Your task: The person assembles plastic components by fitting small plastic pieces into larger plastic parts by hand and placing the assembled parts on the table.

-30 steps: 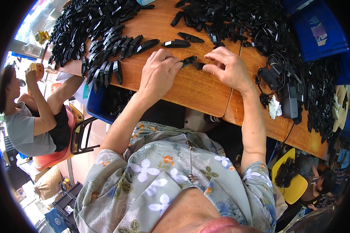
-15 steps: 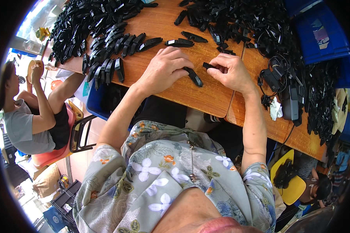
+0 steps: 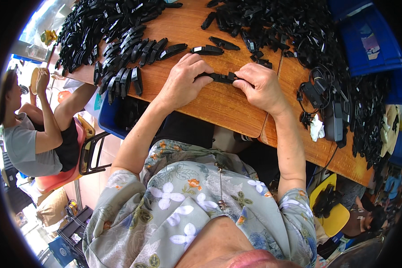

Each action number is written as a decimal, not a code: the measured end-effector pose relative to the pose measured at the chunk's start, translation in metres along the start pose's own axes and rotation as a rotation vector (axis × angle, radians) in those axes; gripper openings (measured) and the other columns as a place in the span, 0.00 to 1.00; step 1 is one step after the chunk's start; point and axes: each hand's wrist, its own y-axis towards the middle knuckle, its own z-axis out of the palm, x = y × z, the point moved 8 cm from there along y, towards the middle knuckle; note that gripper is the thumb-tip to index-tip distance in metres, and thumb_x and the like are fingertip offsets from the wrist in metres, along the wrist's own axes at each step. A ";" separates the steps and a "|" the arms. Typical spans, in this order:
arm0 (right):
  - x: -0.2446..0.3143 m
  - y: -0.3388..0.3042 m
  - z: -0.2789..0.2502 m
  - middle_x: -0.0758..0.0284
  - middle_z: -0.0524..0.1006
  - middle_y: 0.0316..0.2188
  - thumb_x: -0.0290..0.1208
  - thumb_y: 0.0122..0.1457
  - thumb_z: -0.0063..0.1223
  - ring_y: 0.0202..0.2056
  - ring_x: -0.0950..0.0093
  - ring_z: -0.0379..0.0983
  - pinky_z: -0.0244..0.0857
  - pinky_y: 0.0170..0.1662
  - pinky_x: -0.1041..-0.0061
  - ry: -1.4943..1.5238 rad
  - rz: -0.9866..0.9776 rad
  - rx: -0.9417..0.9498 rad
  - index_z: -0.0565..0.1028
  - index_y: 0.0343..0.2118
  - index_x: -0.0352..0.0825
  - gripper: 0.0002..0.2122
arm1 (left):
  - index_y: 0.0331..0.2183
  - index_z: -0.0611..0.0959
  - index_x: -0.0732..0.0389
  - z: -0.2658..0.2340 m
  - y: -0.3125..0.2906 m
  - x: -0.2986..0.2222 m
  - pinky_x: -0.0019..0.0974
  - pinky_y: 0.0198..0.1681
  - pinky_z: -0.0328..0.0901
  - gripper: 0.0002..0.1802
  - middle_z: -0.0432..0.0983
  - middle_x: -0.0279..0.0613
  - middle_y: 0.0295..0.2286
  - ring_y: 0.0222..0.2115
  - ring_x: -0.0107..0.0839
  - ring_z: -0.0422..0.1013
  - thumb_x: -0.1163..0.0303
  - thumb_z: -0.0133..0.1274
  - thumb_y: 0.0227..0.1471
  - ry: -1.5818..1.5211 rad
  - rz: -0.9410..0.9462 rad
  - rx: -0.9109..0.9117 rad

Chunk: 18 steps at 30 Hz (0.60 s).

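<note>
Over the front part of the wooden table point(image 3: 230, 105), my left hand point(image 3: 184, 80) is closed on one end of a long, curved black plastic part point(image 3: 219, 77). Fingers and thumb of my right hand point(image 3: 260, 85) pinch a small black piece point(image 3: 232, 75), which meets the right end of that part; whether the two are joined I cannot tell. Just beyond my hands lie two similar curved black parts point(image 3: 207, 49) point(image 3: 224, 43). Others stand in a curved row point(image 3: 136, 80) to the left of my left hand.
Heaped black parts point(image 3: 102, 27) cover the back left; another heap point(image 3: 268, 18) spreads across the back right. Right of my hand are a cabled device point(image 3: 333, 120) and crumpled white tissue point(image 3: 316, 128). Blue bins point(image 3: 366, 40) stand right. A person point(image 3: 31, 138) sits at left.
My hands have come closer together. The curved part has turned from slanting toward me to nearly level, and the small piece in my right hand now meets its end.
</note>
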 end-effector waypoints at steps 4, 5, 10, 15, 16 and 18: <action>0.024 0.004 0.011 0.63 0.81 0.29 0.24 0.47 0.68 0.32 0.62 0.78 0.72 0.36 0.65 -0.169 -0.139 -0.015 0.81 0.30 0.31 0.08 | 0.32 0.83 0.64 0.008 -0.001 -0.009 0.48 0.46 0.68 0.09 0.76 0.48 0.32 0.40 0.50 0.72 0.75 0.65 0.45 -0.003 0.124 -0.003; 0.027 0.004 0.016 0.63 0.81 0.28 0.24 0.46 0.68 0.31 0.62 0.78 0.72 0.35 0.66 -0.232 -0.123 -0.001 0.81 0.29 0.32 0.08 | 0.32 0.83 0.64 0.007 -0.001 -0.009 0.48 0.46 0.68 0.09 0.76 0.48 0.32 0.40 0.50 0.72 0.75 0.65 0.45 0.014 0.122 -0.017; 0.017 0.000 0.007 0.65 0.80 0.29 0.26 0.51 0.67 0.35 0.64 0.78 0.72 0.36 0.66 -0.091 -0.069 -0.055 0.81 0.31 0.33 0.06 | 0.35 0.85 0.60 0.003 -0.003 -0.024 0.50 0.57 0.61 0.11 0.77 0.43 0.41 0.50 0.45 0.69 0.73 0.65 0.46 0.182 0.149 -0.009; -0.015 -0.005 -0.031 0.64 0.79 0.35 0.32 0.60 0.64 0.38 0.62 0.78 0.74 0.36 0.63 -0.507 0.036 -0.339 0.81 0.38 0.35 0.08 | 0.40 0.85 0.55 -0.015 0.008 -0.005 0.57 0.72 0.43 0.10 0.75 0.34 0.54 0.66 0.41 0.58 0.68 0.59 0.55 0.543 0.125 0.033; -0.022 -0.007 -0.030 0.64 0.78 0.37 0.34 0.61 0.63 0.38 0.61 0.78 0.74 0.37 0.62 -0.565 0.108 -0.278 0.81 0.41 0.35 0.09 | 0.41 0.84 0.55 -0.023 0.009 0.008 0.59 0.73 0.38 0.09 0.76 0.34 0.54 0.67 0.40 0.58 0.67 0.57 0.58 0.513 0.067 0.064; -0.028 -0.009 -0.030 0.65 0.78 0.38 0.34 0.61 0.63 0.38 0.61 0.78 0.75 0.37 0.62 -0.568 0.162 -0.250 0.81 0.41 0.36 0.09 | 0.40 0.83 0.57 -0.042 0.002 0.025 0.55 0.71 0.45 0.09 0.78 0.37 0.52 0.61 0.41 0.66 0.69 0.57 0.57 0.412 -0.006 0.046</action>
